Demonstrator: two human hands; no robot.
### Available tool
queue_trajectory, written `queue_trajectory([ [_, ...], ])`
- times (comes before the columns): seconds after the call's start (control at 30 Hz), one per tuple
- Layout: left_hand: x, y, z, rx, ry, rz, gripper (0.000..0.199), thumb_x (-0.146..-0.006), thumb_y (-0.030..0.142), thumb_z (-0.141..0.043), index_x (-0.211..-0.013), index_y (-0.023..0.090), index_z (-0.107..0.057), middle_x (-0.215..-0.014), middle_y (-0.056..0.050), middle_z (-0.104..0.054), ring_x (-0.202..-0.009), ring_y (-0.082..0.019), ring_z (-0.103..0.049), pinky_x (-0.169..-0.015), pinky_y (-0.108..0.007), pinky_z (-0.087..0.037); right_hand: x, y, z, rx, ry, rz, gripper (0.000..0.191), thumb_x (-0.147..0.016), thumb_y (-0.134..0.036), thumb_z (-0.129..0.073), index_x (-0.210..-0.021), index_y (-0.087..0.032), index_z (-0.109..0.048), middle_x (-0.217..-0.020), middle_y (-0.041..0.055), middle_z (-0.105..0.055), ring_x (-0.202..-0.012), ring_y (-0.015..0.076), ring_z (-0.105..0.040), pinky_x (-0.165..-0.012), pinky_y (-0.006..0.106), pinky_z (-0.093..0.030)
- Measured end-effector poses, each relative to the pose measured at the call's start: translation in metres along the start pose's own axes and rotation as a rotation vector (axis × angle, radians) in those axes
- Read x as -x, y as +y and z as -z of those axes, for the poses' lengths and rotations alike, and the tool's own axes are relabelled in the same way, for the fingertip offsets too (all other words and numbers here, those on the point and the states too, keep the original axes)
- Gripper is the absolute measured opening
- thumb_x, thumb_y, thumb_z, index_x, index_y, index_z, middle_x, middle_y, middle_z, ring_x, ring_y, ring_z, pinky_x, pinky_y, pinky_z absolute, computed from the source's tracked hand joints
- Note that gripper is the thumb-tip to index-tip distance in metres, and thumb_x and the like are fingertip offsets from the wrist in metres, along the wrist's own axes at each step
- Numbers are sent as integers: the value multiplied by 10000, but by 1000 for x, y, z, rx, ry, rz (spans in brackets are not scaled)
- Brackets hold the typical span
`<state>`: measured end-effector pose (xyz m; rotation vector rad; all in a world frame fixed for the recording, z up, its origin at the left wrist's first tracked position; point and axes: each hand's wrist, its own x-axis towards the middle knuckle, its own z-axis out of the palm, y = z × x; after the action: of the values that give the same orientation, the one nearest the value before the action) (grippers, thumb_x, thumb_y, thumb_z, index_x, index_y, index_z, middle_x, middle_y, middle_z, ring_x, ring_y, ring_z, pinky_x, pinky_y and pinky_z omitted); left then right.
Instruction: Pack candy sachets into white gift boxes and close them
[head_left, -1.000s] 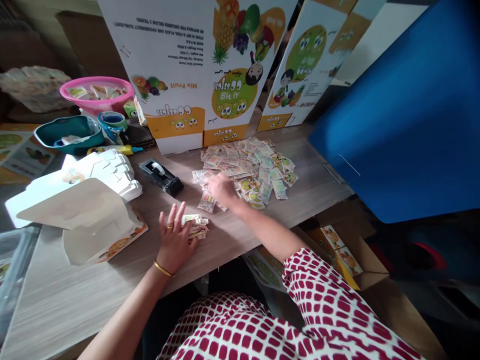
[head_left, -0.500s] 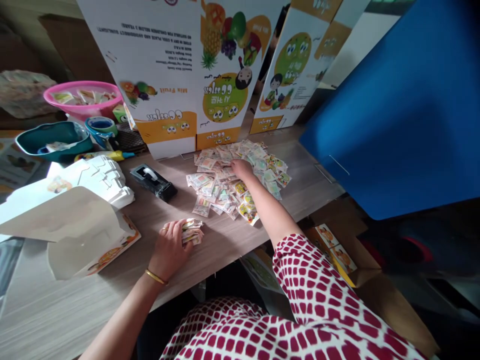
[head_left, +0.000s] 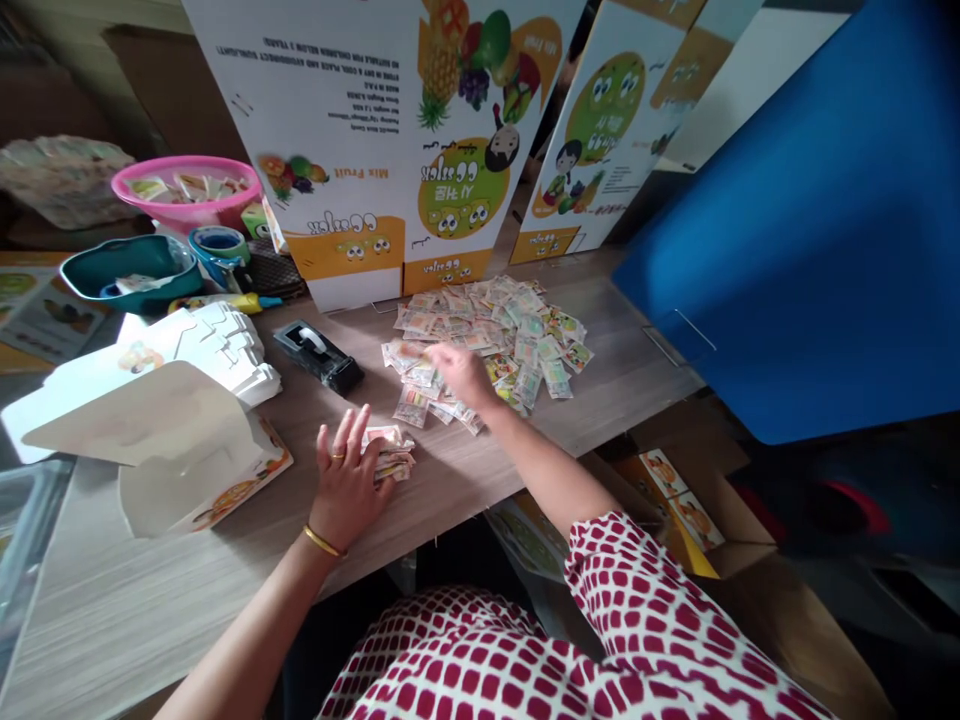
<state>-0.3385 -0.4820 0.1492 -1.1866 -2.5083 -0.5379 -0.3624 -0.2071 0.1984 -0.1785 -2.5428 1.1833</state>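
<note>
A loose pile of small printed sachets (head_left: 495,340) lies spread on the wood-grain table (head_left: 150,590). My right hand (head_left: 465,375) hovers over the pile's near-left part, fingertips among the sachets; whether it grips any is hidden. My left hand (head_left: 346,475) rests on the table just left of the pile, fingers raised and apart. Against its thumb side sits a small stack of sachets (head_left: 390,453), held down on the tabletop. A gold ring and a gold bangle show on that hand and wrist.
A black tape dispenser (head_left: 319,357) sits left of the pile. Further left lie white carton blanks (head_left: 206,345) and an open printed box (head_left: 150,450). A pink bowl (head_left: 184,180) and teal tray (head_left: 131,270) stand behind them. Printed flat cartons (head_left: 390,130) and a blue board (head_left: 787,220) rise beyond.
My right hand has moved from the far side of the pile back toward its near-left edge. My left hand's fingers have lifted and spread, with the small stack still beside its thumb.
</note>
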Motion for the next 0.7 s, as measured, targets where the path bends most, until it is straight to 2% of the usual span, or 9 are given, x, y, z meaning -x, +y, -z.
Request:
queue_trajectory([
  [0.07,-1,0,4,-28,12,-26,425,-873,355,-652,-1254,175,-598,-1662,-204,-324,-1566,-452,-201,-1235,-706,-124,18,-18,-17,-98,-398,140,267,-1000,-357,-579,-1056,-204,-790,-1040,21,-788,-936,166,-707,-846,231,-500],
  [0.13,-2,-1,6,-37,-37,-49,439,-877,347,-646,-1275,168,-601,-1599,-206,-431,-1563,-432,-232,-1244,-694,-108,17,-25,-27,-122,-648,185,298,-1012,-370,-557,-1008,-187,-793,-969,15,-789,-893,158,-710,-828,228,-506],
  [0.2,-3,-2,7,-38,-94,-57,445,-874,337,-646,-1278,156,-606,-1454,-200,-581,-1518,-406,-344,-1255,-665,-115,-9,-20,-31,-18,-564,131,346,-1049,-351,-479,-1039,-181,-780,-1013,31,-787,-931,162,-709,-860,243,-508],
  [0.3,-5,-2,6,-29,-116,-35,421,-866,325,-642,-1250,153,-620,-1356,-186,-643,-1453,-379,-443,-1262,-614,-167,-72,0,-29,384,-221,-27,316,-1034,-267,-494,-1245,-174,-712,-1256,99,-737,-1125,219,-675,-962,303,-493],
  [0.37,-5,-2,5,-25,-111,-26,414,-868,320,-633,-1246,151,-616,-1416,-193,-609,-1449,-372,-448,-1254,-593,-207,-110,14,-27,628,-202,-61,349,-975,-237,-600,-1297,-134,-685,-1331,157,-695,-1222,278,-635,-1020,348,-472],
  [0.43,-5,-1,4,-25,-107,-19,411,-875,319,-622,-1248,148,-606,-1493,-200,-553,-1462,-369,-431,-1246,-589,-225,-133,24,-27,723,-267,-59,300,-949,-214,-627,-1201,-90,-733,-1261,197,-718,-1205,324,-643,-1027,390,-470],
  [0.57,-4,-1,3,-5,-109,9,429,-863,313,-626,-1259,151,-592,-1569,-200,-479,-1469,-364,-421,-1231,-574,-262,-136,25,-29,725,-229,-2,369,-1035,-192,-420,-1090,-89,-770,-1132,192,-748,-1108,313,-668,-1002,420,-477],
  [0.63,-4,-2,3,13,-112,22,463,-849,307,-636,-1281,149,-585,-1577,-200,-468,-1466,-364,-423,-1219,-558,-294,-119,16,-33,661,-135,110,400,-1046,-184,-375,-1156,-107,-751,-1194,170,-727,-1149,281,-632,-1042,397,-445],
  [0.7,-4,-3,2,30,-121,22,493,-838,306,-646,-1297,140,-580,-1585,-205,-456,-1470,-364,-418,-1215,-542,-309,-95,3,-39,529,-173,214,365,-1022,-164,-420,-1199,-122,-736,-1225,142,-714,-1153,243,-611,-1043,350,-425],
])
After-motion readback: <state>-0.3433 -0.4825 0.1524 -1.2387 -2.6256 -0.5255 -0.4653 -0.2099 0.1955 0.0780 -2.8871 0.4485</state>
